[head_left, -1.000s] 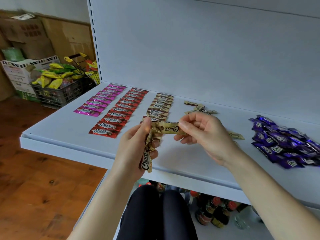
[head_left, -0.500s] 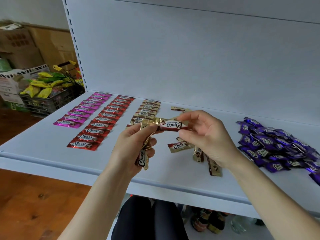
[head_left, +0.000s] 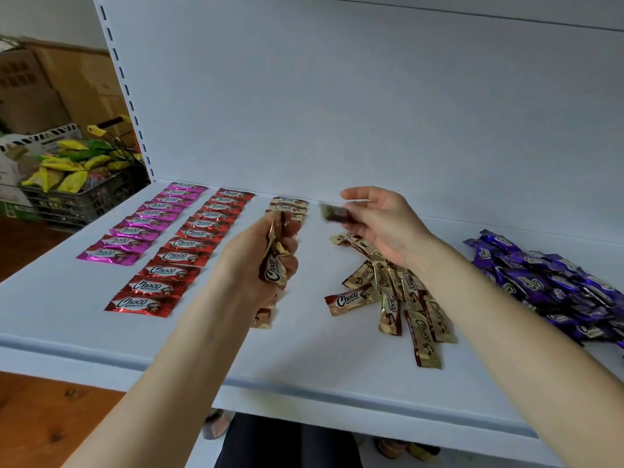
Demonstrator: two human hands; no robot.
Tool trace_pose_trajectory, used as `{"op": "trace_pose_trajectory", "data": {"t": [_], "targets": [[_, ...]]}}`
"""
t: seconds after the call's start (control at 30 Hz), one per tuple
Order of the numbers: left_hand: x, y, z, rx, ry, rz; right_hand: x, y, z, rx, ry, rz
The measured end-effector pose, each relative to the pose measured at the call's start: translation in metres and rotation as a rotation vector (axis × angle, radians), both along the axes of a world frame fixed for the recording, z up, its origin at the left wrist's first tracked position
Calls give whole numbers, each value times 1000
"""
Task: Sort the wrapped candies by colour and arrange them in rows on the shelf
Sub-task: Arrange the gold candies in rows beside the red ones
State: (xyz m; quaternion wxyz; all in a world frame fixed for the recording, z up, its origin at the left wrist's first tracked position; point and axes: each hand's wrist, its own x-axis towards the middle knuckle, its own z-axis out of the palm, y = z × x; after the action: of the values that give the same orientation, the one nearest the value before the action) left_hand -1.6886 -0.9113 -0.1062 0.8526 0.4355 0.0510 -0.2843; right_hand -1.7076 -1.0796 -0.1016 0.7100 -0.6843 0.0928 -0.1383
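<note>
White shelf (head_left: 304,359) carries a pink candy row (head_left: 141,224) at far left, a red row (head_left: 189,251) just beside it, then a gold row (head_left: 289,206) partly hidden, all flat and label up. Loose gold candies (head_left: 395,292) lie fanned right of centre, with a purple pile (head_left: 547,285) at far right. Bunched gold candies (head_left: 275,265) stand upright in the left hand (head_left: 253,265); one blurred gold candy (head_left: 334,212) is pinched by the right hand (head_left: 381,224).

Left hand (head_left: 244,265) raised, fingers curled round a bunch of gold candies (head_left: 274,273) — forearm angled up from lower left. Right hand (head_left: 385,224) extended further forward, pinching one blurred candy (head_left: 334,212) — remaining fingers loosely spread.
</note>
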Motion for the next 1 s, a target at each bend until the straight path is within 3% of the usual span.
{"op": "trace_pose_trajectory", "data": {"t": [0.07,0.27,0.4,0.53,0.67,1.0], "targets": [[9,-2,1,-21,5,8,22,-6,-5,-106,7,-45],[24,-1,-1,-79,108,74,71,-32,-17,-687,118,-5],[30,-4,3,-117,142,84,96,-37,-29,-848,146,9],[42,-6,5,-164,144,96,93,-37,-38,-927,131,-150],[49,-12,8,-193,158,103,81,-22,-38,-1208,402,9],[56,-9,0,-279,173,94,108,-31,-49,-1136,255,14]]}}
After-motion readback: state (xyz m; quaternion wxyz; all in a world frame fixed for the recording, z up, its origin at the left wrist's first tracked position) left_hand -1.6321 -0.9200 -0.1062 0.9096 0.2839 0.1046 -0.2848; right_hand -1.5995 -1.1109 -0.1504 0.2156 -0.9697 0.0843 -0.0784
